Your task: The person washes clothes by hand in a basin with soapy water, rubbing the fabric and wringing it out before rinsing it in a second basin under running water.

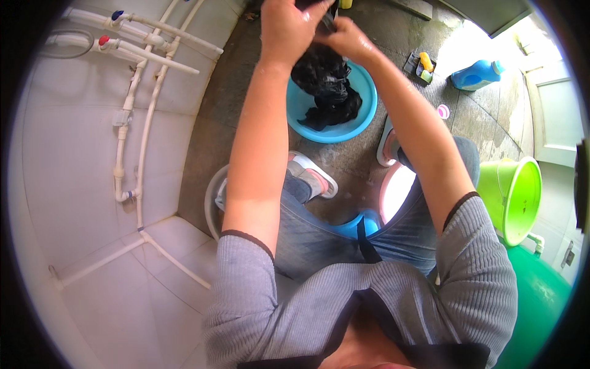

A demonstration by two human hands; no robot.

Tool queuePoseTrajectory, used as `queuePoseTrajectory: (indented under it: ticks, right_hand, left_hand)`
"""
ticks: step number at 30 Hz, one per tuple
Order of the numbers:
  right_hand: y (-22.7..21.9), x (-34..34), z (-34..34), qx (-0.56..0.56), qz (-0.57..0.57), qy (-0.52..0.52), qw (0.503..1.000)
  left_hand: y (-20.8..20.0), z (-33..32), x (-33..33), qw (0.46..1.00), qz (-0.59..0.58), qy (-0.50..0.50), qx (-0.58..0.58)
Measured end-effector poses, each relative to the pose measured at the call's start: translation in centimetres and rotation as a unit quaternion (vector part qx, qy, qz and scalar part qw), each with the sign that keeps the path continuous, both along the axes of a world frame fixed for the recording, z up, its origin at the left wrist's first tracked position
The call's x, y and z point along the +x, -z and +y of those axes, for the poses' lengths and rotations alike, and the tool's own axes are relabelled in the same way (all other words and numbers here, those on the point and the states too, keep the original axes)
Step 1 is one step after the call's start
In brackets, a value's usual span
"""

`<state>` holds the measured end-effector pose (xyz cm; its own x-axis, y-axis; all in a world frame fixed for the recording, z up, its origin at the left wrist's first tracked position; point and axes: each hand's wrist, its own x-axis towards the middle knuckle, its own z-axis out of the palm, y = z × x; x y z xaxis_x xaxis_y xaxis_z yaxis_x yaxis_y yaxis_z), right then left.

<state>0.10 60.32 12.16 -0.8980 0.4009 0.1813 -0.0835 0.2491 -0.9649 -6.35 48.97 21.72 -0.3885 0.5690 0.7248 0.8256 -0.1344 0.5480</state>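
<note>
Raised at the top edge, my left hand [289, 29] and my right hand [350, 42] are both closed on a wet black cloth [332, 92]. From my hands the cloth hangs down, and its lower end lies bunched in a light-blue basin [337, 134] on the floor. What kind of garment it is, I cannot tell. Wet shine shows on both hands. The upper part of the cloth and some of my left fingers are cut off by the picture's edge.
White pipes with a red valve handle [104, 40] run along the tiled wall at left. To the right are a blue jug [478, 75], a small dark tray [420, 69] with a yellow item, a lime-green bucket [522, 200] and a green tub [541, 289]. My slippered feet flank the near floor.
</note>
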Motion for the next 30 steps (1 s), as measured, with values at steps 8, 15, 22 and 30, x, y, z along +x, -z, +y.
queuePoseTrajectory:
  ticks: [8,15,22,30]
  right_hand:
    - [-12.1,-0.6,-1.2,-0.182,0.113,0.059,0.975]
    - [-5.8,0.7,-1.2,-0.206,-0.027,0.066,0.976]
    - [-5.8,2.0,-3.2,0.066,-0.224,0.019,0.972]
    - [7.4,4.6,3.7,0.114,-0.181,-0.028,0.977]
  left_hand:
    - [11.4,-3.3,-2.1,0.842,-0.538,-0.007,0.045]
    - [16.1,-2.0,1.2,0.659,-0.707,0.253,0.045]
    - [15.8,-1.4,1.0,0.888,-0.442,0.125,-0.016]
    - [1.3,0.7,-1.2,0.707,-0.658,0.216,0.144]
